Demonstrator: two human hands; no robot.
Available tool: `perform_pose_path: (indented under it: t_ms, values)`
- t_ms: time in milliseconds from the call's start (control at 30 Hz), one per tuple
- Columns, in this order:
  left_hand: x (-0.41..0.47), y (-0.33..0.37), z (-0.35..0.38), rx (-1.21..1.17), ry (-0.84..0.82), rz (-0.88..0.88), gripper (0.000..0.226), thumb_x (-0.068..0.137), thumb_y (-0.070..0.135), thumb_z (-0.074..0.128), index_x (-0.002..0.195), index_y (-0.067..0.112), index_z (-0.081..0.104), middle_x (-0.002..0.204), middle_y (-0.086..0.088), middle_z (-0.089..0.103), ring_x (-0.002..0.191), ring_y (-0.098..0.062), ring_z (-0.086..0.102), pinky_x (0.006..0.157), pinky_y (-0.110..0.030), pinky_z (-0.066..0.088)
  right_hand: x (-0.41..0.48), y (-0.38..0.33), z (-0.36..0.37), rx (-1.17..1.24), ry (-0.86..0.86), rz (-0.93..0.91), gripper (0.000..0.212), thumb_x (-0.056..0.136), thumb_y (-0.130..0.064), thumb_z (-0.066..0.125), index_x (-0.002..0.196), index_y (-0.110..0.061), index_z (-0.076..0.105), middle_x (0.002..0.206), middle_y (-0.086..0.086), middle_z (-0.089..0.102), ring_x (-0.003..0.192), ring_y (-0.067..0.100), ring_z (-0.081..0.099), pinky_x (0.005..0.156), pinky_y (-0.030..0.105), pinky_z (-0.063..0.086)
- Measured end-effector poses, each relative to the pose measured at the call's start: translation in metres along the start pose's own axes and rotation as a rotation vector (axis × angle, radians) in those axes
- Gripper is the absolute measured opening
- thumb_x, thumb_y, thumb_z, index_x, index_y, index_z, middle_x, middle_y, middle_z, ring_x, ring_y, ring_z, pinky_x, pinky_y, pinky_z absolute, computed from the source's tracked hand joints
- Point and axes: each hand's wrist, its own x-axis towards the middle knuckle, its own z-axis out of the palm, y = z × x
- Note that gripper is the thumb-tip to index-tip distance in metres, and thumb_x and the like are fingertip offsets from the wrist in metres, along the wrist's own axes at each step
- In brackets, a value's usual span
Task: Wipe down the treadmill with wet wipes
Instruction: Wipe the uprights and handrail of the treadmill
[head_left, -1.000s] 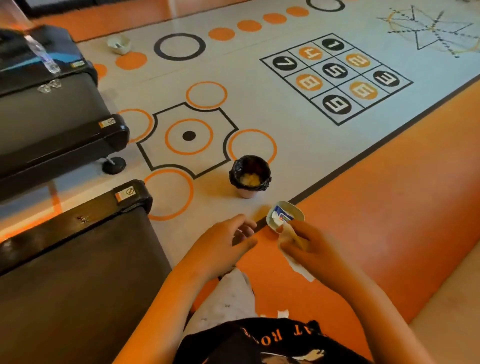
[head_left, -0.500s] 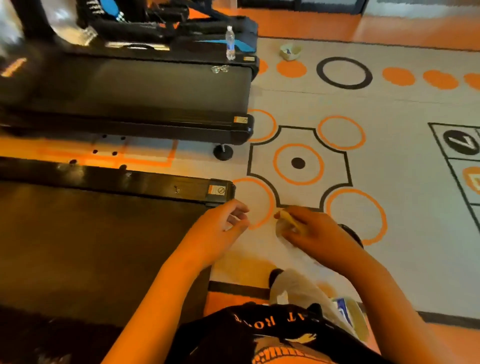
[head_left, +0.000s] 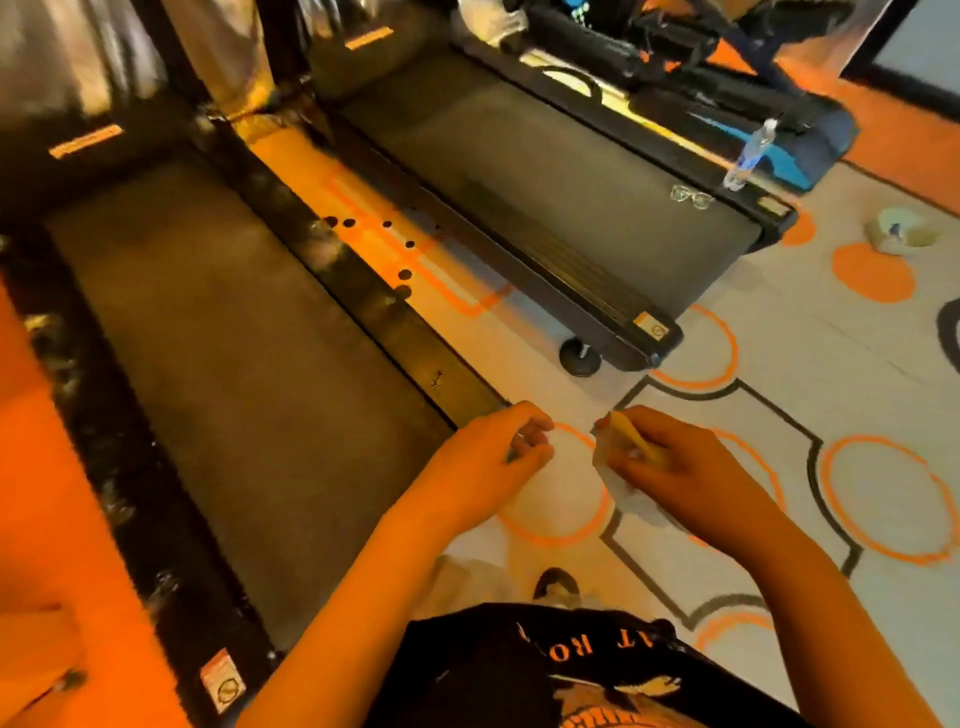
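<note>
the right hand (head_left: 680, 483) pinches the wipe (head_left: 626, 496) just off the treadmill's (head_left: 234, 395) rear right corner, over the floor (head_left: 779, 364). its fingers (head_left: 608, 460) are curled narrow round the wipe: a yellowish fold sticks up between thumb and forefinger, and the pale, crumpled rest hangs below the fingers toward the floor. whether the yellowish part is the wipe itself or something held with it, i cannot tell. the wipe does not touch the treadmill.

the left hand (head_left: 488, 467) hovers at that same corner, between the belt edge and the wipe, fingers loosely curled and holding nothing. the two hands are near each other but apart.

writing: a sticker (head_left: 223, 683) on the treadmill's rear left corner carries a circle-and-slash sign; its text is too small to read. a like sticker sits on the rear corner of the far treadmill (head_left: 545, 171), which lies to the right of the treadmill. the black shirt (head_left: 545, 675), at the treadmill's rear, shows orange letters, "at ro" being all that is legible.

on the far treadmill's rear end, well away from the treadmill, stand a clear bottle (head_left: 748, 156) with a blue label i cannot read and, beside it, glasses (head_left: 691, 196). a pale tub (head_left: 904, 236) sits on the floor further right.
</note>
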Motion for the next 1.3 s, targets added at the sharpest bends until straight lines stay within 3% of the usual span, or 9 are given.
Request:
perform_pose_path:
  t_ms: [133,300,400,667,833,967,1067,1233,1300]
  values:
    - [0.018,0.011,-0.006,-0.053,0.126,-0.084,0.018,0.098,0.025,0.056,0.116,0.025,0.058,0.116,0.005,0.064,0.106,-0.008,0.060,0.090,-0.025,0.049,0.045,0.005,-0.025,0.003,-0.111,-0.125,0.022,0.094,-0.023,0.057,0.111,-0.037,0.056,0.095,-0.018,0.059,0.084,0.004,0.056,0.071,0.018,0.043]
    - [0.037,-0.004,-0.018,-0.108,0.323,-0.193,0.020,0.098,0.029,0.056,0.118,0.027,0.058,0.111,0.007,0.065,0.101,-0.004,0.061,0.087,-0.019,0.048,0.114,0.004,-0.029,-0.057,-0.271,-0.266,0.026,0.095,-0.026,0.058,0.121,-0.025,0.060,0.109,-0.004,0.067,0.093,0.010,0.061,0.078,0.018,0.047]
    - [0.060,-0.014,-0.030,-0.164,0.398,-0.249,0.026,0.098,0.031,0.056,0.123,0.027,0.056,0.113,0.008,0.064,0.102,-0.003,0.060,0.082,-0.010,0.045,0.161,-0.004,-0.038,-0.115,-0.341,-0.284,0.031,0.096,-0.027,0.057,0.126,-0.021,0.057,0.115,0.003,0.067,0.102,0.016,0.063,0.088,0.027,0.051]
    - [0.148,-0.005,-0.086,-0.188,0.431,-0.231,0.026,0.097,0.031,0.056,0.123,0.034,0.053,0.115,0.013,0.061,0.104,0.000,0.058,0.083,-0.011,0.044,0.265,-0.021,-0.083,-0.104,-0.246,-0.346,0.018,0.094,-0.025,0.060,0.104,-0.040,0.053,0.092,-0.015,0.060,0.080,0.000,0.056,0.070,0.010,0.040]
    - [0.171,-0.007,-0.124,-0.154,0.543,-0.249,0.021,0.097,0.030,0.056,0.114,0.041,0.052,0.110,0.020,0.060,0.103,0.003,0.058,0.088,-0.016,0.047,0.318,-0.030,-0.094,-0.106,-0.286,-0.356,0.024,0.093,-0.026,0.062,0.101,-0.045,0.050,0.090,-0.019,0.059,0.080,0.003,0.058,0.072,0.017,0.046]
    - [0.190,-0.011,-0.141,-0.129,0.639,-0.278,0.019,0.096,0.029,0.058,0.106,0.045,0.053,0.104,0.020,0.062,0.098,0.012,0.056,0.077,-0.004,0.044,0.366,-0.038,-0.102,-0.114,-0.339,-0.404,0.029,0.092,-0.023,0.062,0.097,-0.048,0.048,0.090,-0.015,0.061,0.082,0.006,0.059,0.077,0.026,0.052]
    - [0.214,-0.007,-0.146,-0.155,0.719,-0.321,0.019,0.096,0.027,0.058,0.104,0.043,0.055,0.103,0.018,0.063,0.098,0.011,0.056,0.079,-0.003,0.044,0.403,-0.040,-0.114,-0.102,-0.408,-0.453,0.029,0.092,-0.021,0.063,0.102,-0.045,0.051,0.093,-0.013,0.061,0.087,0.009,0.060,0.079,0.028,0.052]
    - [0.283,0.014,-0.146,-0.216,0.816,-0.371,0.018,0.097,0.025,0.057,0.113,0.033,0.059,0.105,0.017,0.063,0.101,0.005,0.058,0.087,-0.011,0.045,0.478,-0.036,-0.151,-0.139,-0.556,-0.534,0.033,0.093,-0.021,0.061,0.103,-0.050,0.049,0.098,-0.020,0.059,0.087,-0.002,0.056,0.070,0.011,0.043]
    - [0.321,0.031,-0.146,-0.256,0.850,-0.371,0.018,0.097,0.025,0.057,0.111,0.034,0.059,0.103,0.017,0.064,0.100,0.004,0.059,0.087,-0.010,0.045,0.514,-0.032,-0.172,-0.165,-0.578,-0.546,0.026,0.094,-0.022,0.060,0.111,-0.042,0.055,0.102,-0.015,0.062,0.089,0.000,0.057,0.068,0.010,0.042]
